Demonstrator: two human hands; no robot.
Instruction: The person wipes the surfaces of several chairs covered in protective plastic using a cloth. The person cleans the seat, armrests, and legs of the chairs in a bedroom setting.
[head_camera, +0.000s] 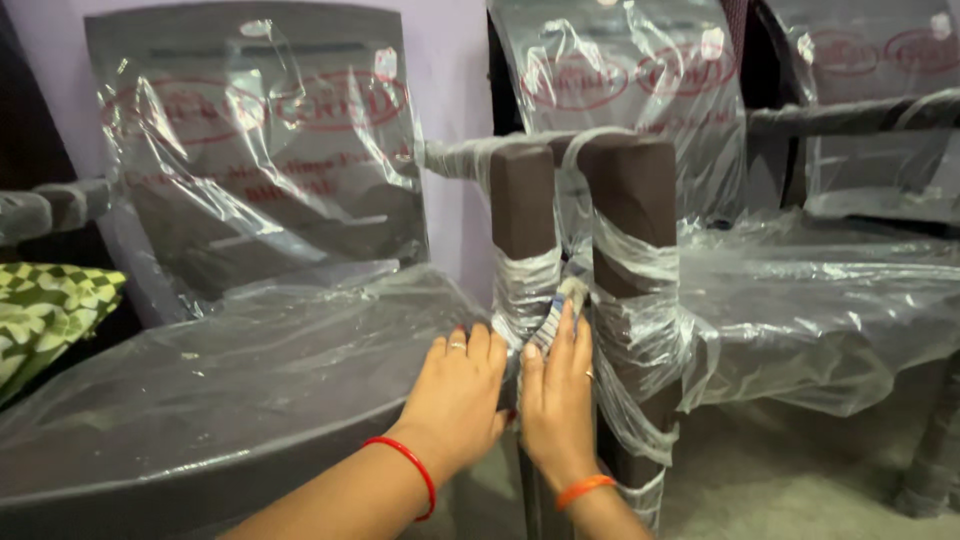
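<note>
Pinching a small pale brush (568, 298) between two wrapped brown plastic chair legs (522, 215), right hand (557, 395) grips; left hand (460, 395) rests flat on slippery, thin film (800, 300).

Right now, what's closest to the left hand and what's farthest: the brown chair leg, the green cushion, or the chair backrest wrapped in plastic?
1. Brown chair leg: just right of the left hand, beside its fingertips.
2. Plastic-wrapped backrest: up behind the seat.
3. Green patterned cushion: far left edge.
</note>
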